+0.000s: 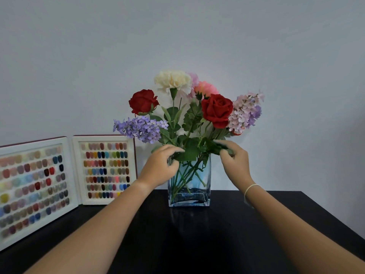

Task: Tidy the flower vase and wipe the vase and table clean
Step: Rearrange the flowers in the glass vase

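Glass vase (205,186) holding flowers (216,110) in water, both hands, left (160,167), right (235,159), pinching leaves (189,153) at rim

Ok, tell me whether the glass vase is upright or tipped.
Upright: the vase sits flat on the table, its base level and its walls vertical.

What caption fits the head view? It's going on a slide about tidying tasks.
Left hand and right hand adjust leafy flower stems at the mouth of a glass vase on a black table.

vase (189,186) on table (197,234), display boards (104,169) left
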Available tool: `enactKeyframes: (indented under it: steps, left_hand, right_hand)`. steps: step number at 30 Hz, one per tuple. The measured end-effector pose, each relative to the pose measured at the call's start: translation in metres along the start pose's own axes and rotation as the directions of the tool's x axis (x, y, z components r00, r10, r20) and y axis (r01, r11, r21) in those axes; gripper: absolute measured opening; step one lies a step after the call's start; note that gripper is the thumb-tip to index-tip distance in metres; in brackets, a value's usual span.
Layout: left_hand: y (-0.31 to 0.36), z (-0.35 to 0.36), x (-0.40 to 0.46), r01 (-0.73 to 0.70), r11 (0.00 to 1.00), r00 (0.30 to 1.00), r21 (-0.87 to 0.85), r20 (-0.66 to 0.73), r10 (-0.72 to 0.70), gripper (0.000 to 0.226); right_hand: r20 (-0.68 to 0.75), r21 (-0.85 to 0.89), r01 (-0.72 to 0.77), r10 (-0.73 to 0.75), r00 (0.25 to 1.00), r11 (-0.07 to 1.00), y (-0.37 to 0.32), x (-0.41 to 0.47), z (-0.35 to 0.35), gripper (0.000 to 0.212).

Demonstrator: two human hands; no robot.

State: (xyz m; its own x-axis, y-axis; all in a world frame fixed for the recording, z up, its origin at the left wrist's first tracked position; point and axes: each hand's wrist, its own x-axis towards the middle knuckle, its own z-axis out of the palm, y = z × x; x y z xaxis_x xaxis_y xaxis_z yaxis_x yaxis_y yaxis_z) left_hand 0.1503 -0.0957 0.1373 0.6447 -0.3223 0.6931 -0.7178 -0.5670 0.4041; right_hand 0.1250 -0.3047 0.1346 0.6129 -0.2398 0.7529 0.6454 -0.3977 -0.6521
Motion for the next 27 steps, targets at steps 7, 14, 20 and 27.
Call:
enactKeyframes:
  steps: [7,14,20,27]
  left_hand:
    - [0.038,0.010,0.026,-0.070,0.997,0.979,-0.041,-0.196,0.061,0.027]
    - [0.078,0.021,0.066,0.006,0.999,0.974,-0.048,-0.225,-0.017,0.050]
    - [0.080,0.034,0.093,0.303,0.951,0.952,-0.061,-0.017,-0.304,0.039]
    - [0.073,0.043,0.097,0.265,0.962,0.961,-0.065,-0.059,-0.269,0.024]
  right_hand:
    - [-0.144,0.073,-0.026,0.037,0.989,0.997,-0.013,0.008,0.006,0.025]
    - [-0.179,0.065,-0.158,0.167,0.970,0.985,0.019,-0.013,-0.014,0.024]
    - [-0.124,0.141,-0.350,0.368,0.922,0.926,0.038,0.000,-0.025,0.019]
    - [-0.039,0.189,-0.428,0.442,0.896,0.884,0.043,0.022,-0.022,0.030]
